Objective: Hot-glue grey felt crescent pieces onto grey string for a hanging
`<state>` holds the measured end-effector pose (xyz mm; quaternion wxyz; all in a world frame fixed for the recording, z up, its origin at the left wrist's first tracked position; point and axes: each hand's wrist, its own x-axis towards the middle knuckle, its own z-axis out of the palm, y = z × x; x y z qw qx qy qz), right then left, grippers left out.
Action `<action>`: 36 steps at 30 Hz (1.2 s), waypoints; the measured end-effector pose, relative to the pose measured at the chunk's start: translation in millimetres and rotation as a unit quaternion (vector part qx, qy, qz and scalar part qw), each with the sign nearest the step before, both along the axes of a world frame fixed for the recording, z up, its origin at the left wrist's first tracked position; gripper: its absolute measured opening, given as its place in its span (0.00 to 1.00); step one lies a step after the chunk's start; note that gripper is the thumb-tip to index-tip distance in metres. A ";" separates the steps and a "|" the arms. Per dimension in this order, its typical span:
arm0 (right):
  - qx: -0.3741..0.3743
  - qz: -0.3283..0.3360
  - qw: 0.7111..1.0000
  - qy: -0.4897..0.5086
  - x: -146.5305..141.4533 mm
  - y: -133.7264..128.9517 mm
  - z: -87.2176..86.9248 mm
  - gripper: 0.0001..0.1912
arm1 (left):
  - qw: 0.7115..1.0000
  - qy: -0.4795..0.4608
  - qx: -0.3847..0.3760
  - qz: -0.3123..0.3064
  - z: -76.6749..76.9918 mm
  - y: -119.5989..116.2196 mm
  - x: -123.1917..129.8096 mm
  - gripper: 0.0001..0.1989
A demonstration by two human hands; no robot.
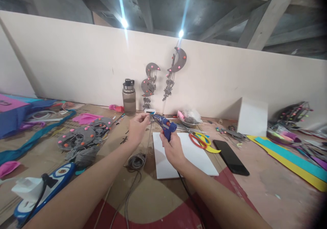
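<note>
My right hand is wrapped around the handle of a blue hot glue gun, whose nozzle points left and away from me. Close to the nozzle tip, my left hand is closed in a pinch. A thin grey cord runs down from those fingertips to a loose coil on the cardboard. Whether the nozzle touches the cord is too small to tell. Below the glue gun lies a white sheet, with red-handled scissors and yellow-handled scissors at its far right corner.
A phone lies right of the sheet. Grey felt moons with pompoms and a power strip are at left. A water bottle stands by the wall, where more moon pieces hang. A white board leans there.
</note>
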<state>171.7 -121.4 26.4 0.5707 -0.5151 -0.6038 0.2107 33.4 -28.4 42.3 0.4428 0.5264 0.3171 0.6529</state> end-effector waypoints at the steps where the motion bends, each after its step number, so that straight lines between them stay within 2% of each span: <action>1: 0.000 0.000 1.000 -0.003 -0.1 0.0 -0.2 0.14 | 1.000 0.000 0.000 0.000 -0.2 0.1 0.1 0.17; 8: 0.008 -0.023 0.999 -0.022 2.3 2.9 -1.5 0.14 | 1.000 -0.012 0.000 0.001 0.5 0.2 1.2 0.19; 16: 0.003 -0.024 1.000 0.006 3.2 5.8 -3.8 0.15 | 1.000 -0.015 -0.002 0.003 1.7 -0.2 0.6 0.16; 23: -0.003 -0.012 0.999 0.048 3.4 7.6 -7.2 0.14 | 0.999 -0.030 -0.014 -0.001 4.9 -3.3 0.8 0.16; 28: -0.018 -0.006 0.992 0.126 3.6 9.2 -2.8 0.13 | 0.998 -0.048 -0.031 0.003 7.2 -2.7 0.2 0.15; 33: -0.060 0.006 0.977 0.203 12.4 19.2 4.8 0.16 | 0.995 -0.088 -0.032 0.024 15.1 2.9 -8.1 0.16; 36: -0.144 0.034 0.964 0.219 24.1 29.3 13.2 0.13 | 0.993 -0.107 -0.022 0.039 21.6 6.0 -15.1 0.16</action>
